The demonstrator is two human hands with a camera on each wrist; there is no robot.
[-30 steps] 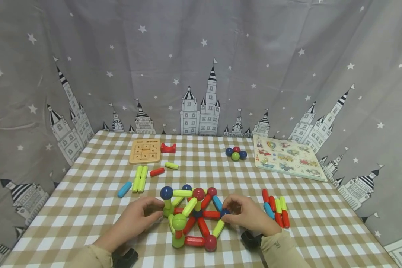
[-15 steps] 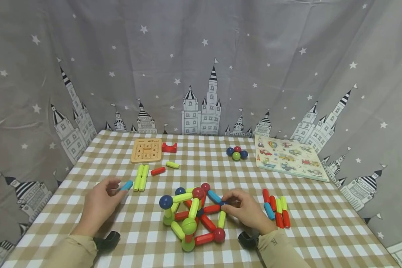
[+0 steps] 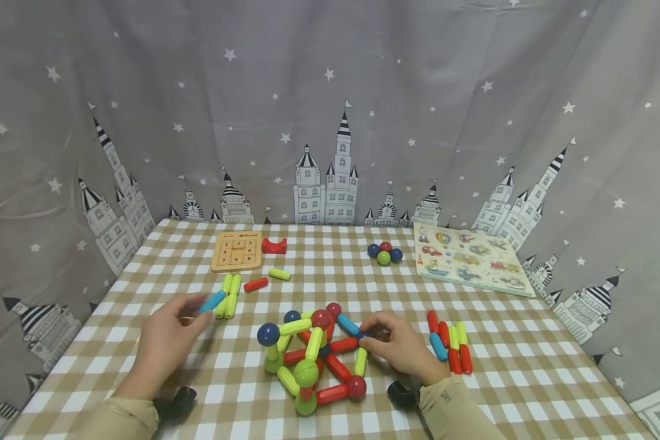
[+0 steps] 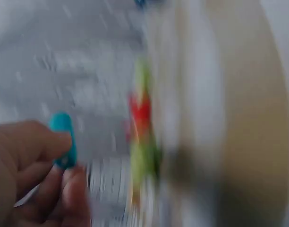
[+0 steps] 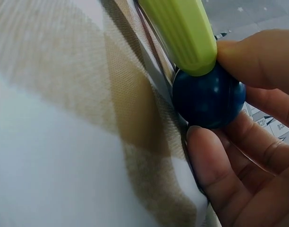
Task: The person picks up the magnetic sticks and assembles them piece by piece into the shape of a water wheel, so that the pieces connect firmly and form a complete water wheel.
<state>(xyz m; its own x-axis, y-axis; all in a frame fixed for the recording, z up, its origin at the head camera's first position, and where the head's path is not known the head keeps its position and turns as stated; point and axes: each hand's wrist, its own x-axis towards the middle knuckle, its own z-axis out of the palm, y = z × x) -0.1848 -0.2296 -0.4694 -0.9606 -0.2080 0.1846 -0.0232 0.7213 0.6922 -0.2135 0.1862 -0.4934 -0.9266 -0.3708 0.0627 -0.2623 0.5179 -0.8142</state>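
My left hand (image 3: 167, 333) pinches a blue magnetic rod (image 3: 213, 301) between thumb and fingers, left of the ball-and-rod structure; the left wrist view shows the same blue rod (image 4: 63, 139) at the fingertips. At the structure's right corner, my right hand (image 3: 400, 343) pinches a dark blue ball (image 5: 208, 97), with a yellow-green rod (image 5: 187, 35) against it. The structure combines red rods (image 3: 338, 368), yellow-green rods and a blue rod (image 3: 348, 324) with balls such as the red ball (image 3: 356, 387), the green ball (image 3: 305, 372) and the blue ball (image 3: 268, 334). Fingers partly hide the right corner.
Yellow-green rods (image 3: 233, 296) lie beyond my left hand, near a loose red rod (image 3: 255, 284). Behind them are a wooden number puzzle (image 3: 236, 251) and a red curved block (image 3: 274, 246). Balls (image 3: 384, 257), a picture board (image 3: 470, 260) and more rods (image 3: 465, 359) lie rightward.
My left hand left the structure, reached left and picked the blue rod up from the table. My right hand stays at the blue ball while the structure has turned slightly.
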